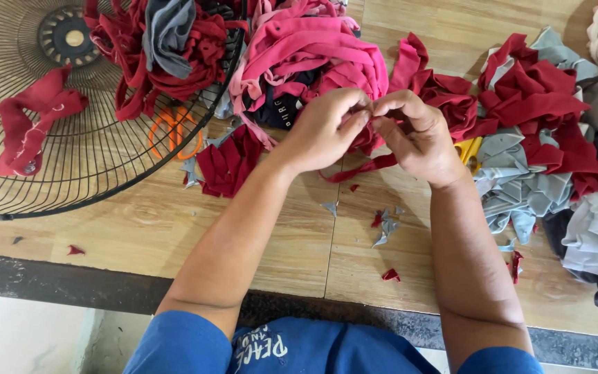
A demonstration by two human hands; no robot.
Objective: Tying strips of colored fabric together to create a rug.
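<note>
- Across the upper left of the frame, I note a black wire fan guard (70, 180) lying on the wooden floor (278, 242), red and grey cloth strips heaped on its upper right rim.
- At right, a pile of red and grey scraps (548, 145).
- At centre, the left hand (323, 128) and right hand (417, 135) meet, both pinched tight on a dark red cloth strip (361, 168) trailing below them.
- Orange-handled scissors (174, 131) lie under the guard's wires.

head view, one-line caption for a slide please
Left hand and right hand pinch a dark red fabric strip over a wooden table among cloth scraps, beside a black wire fan guard.
</note>
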